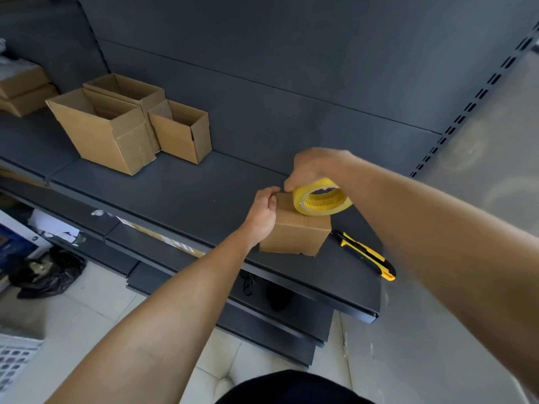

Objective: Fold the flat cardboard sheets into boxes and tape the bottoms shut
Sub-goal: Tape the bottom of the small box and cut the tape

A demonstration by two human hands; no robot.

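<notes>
a small cardboard box (294, 236) sits near the front edge of a dark shelf (204, 193). the left hand (262, 217) grips its upper left corner. the right hand (313, 167) pinches a yellow tape roll (320, 201) on the box top. a yellow utility knife (364, 253) lies just right. well apart, back left, stand three open boxes (102, 129); their insides seem to be bare cardboard.

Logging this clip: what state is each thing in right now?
Small box: folded, closed side up, on the shelf.
Tape roll: gripped by right hand, resting on the box.
Left hand: gripping the box's top edge.
Knife: lying on the shelf, untouched.
Three boxes at left: upright, tops open.
</notes>
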